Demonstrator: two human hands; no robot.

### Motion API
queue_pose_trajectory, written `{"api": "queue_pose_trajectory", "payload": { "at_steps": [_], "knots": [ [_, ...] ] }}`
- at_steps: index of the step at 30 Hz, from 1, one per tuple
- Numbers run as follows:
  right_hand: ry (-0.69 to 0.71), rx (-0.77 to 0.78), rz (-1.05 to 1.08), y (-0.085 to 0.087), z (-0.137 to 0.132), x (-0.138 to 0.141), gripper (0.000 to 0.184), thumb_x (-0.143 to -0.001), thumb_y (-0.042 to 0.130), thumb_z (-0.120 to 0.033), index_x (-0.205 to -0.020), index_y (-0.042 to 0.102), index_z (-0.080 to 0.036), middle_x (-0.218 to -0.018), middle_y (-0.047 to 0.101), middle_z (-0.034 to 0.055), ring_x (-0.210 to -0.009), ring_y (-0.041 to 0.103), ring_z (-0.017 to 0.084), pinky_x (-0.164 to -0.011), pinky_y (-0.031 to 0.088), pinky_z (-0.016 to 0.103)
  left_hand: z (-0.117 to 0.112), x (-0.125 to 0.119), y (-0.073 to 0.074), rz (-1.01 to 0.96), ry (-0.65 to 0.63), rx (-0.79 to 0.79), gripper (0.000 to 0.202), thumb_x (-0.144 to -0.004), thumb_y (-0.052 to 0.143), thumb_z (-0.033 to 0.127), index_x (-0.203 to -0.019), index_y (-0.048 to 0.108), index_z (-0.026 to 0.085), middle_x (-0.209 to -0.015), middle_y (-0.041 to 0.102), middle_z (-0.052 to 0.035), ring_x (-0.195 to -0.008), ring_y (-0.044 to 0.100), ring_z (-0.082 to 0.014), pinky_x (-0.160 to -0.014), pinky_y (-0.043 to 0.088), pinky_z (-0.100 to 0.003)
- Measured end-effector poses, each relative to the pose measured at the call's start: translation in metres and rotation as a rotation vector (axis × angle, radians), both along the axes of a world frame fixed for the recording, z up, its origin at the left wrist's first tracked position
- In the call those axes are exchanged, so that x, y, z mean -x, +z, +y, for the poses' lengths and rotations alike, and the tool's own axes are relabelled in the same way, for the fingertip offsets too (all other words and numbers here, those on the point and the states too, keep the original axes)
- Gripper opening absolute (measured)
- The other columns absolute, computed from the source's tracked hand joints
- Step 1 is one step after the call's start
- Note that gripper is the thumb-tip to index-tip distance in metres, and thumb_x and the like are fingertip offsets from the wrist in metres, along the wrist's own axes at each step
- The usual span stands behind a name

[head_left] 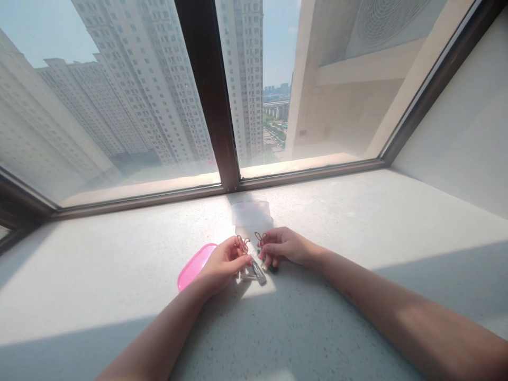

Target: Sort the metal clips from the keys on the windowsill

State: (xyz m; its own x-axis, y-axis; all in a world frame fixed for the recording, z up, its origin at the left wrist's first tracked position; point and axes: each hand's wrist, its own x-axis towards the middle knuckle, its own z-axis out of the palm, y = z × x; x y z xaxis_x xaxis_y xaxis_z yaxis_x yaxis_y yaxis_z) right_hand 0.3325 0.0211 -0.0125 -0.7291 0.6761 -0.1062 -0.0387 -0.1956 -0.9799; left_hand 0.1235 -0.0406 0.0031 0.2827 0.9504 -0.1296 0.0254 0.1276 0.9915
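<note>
My left hand (223, 263) pinches a small reddish-brown bow-shaped hair clip (242, 244) above the pale stone windowsill (357, 222). A little to the right, my right hand (284, 246) grips a second, similar bow clip (260, 237). Between and under the two hands lies a small pile of metal hair clips (257, 273) with a dark bead or two beside them. A pink plastic lid (193, 264) rests flat just left of my left hand. Behind the hands stands a small clear plastic container (251, 214).
A large window with a dark frame (206, 95) runs along the sill's far edge, with tall buildings outside. A white wall (464, 137) closes the right side. Sunlight falls across the sill's middle; the near part is in shade.
</note>
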Motion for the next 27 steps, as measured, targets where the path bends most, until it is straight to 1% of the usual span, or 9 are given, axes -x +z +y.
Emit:
{"api": "queue_pose_trajectory", "payload": {
  "at_steps": [3,6,9,13,19,23,27],
  "knots": [
    [-0.006,0.042,0.038,0.0004,0.0006,-0.0005,0.034,-0.069,0.080,-0.026,-0.093,0.062,-0.009,-0.083,0.070,0.0083,-0.071,0.070,0.017,-0.064,0.056,0.028,-0.0013,-0.0017,0.0021,-0.013,0.007,0.004,0.032,-0.074,0.076,0.031,-0.088,0.051,0.015,-0.069,0.062,0.0004,-0.058,0.053,-0.0088,-0.051,0.037,-0.020],
    [0.000,0.061,0.037,0.0009,0.0008,-0.0014,0.036,-0.064,0.083,-0.022,-0.092,0.065,-0.009,-0.084,0.071,0.0081,-0.073,0.070,0.017,-0.070,0.057,0.030,-0.0024,-0.0029,0.0046,-0.009,0.017,0.003,0.032,-0.073,0.077,0.031,-0.086,0.051,0.016,-0.068,0.061,0.0014,-0.056,0.051,-0.0085,-0.051,0.036,-0.020],
    [0.014,0.047,0.014,0.0010,0.0011,-0.0024,0.035,-0.066,0.081,-0.024,-0.094,0.066,-0.009,-0.084,0.071,0.0082,-0.070,0.069,0.016,-0.066,0.056,0.029,-0.0029,-0.0035,0.0060,-0.003,0.021,0.016,0.033,-0.072,0.077,0.032,-0.084,0.051,0.016,-0.067,0.060,0.0014,-0.057,0.052,-0.0088,-0.052,0.036,-0.020],
    [0.053,0.028,-0.008,0.0004,0.0017,-0.0028,0.036,-0.073,0.075,-0.027,-0.103,0.066,-0.009,-0.085,0.071,0.0087,-0.065,0.068,0.015,-0.057,0.053,0.025,-0.0019,-0.0031,0.0039,-0.032,0.015,0.017,0.033,-0.072,0.077,0.032,-0.085,0.052,0.016,-0.067,0.060,0.0017,-0.057,0.052,-0.0088,-0.052,0.035,-0.020],
    [0.062,0.019,-0.020,0.0032,-0.0002,-0.0027,0.036,-0.075,0.072,-0.025,-0.107,0.064,-0.009,-0.089,0.071,0.0097,-0.065,0.068,0.014,-0.055,0.053,0.023,0.0003,-0.0011,-0.0015,-0.045,-0.002,-0.003,0.031,-0.074,0.077,0.031,-0.086,0.053,0.016,-0.069,0.061,0.0008,-0.059,0.054,-0.0091,-0.053,0.036,-0.020],
    [0.079,0.010,-0.032,0.0049,-0.0011,-0.0039,0.037,-0.076,0.072,-0.025,-0.108,0.061,-0.010,-0.090,0.071,0.0101,-0.064,0.068,0.014,-0.052,0.051,0.021,0.0005,-0.0005,-0.0013,-0.039,-0.007,-0.001,0.030,-0.076,0.075,0.031,-0.087,0.052,0.016,-0.069,0.061,0.0009,-0.057,0.053,-0.0083,-0.052,0.036,-0.020],
    [0.104,0.006,-0.032,0.0040,-0.0003,-0.0042,0.038,-0.076,0.072,-0.026,-0.109,0.059,-0.011,-0.092,0.071,0.0110,-0.062,0.069,0.014,-0.051,0.052,0.021,0.0001,-0.0005,-0.0001,-0.028,-0.005,-0.009,0.030,-0.075,0.075,0.031,-0.088,0.053,0.016,-0.072,0.063,-0.0002,-0.060,0.055,-0.0099,-0.052,0.038,-0.020]
  ]
}}
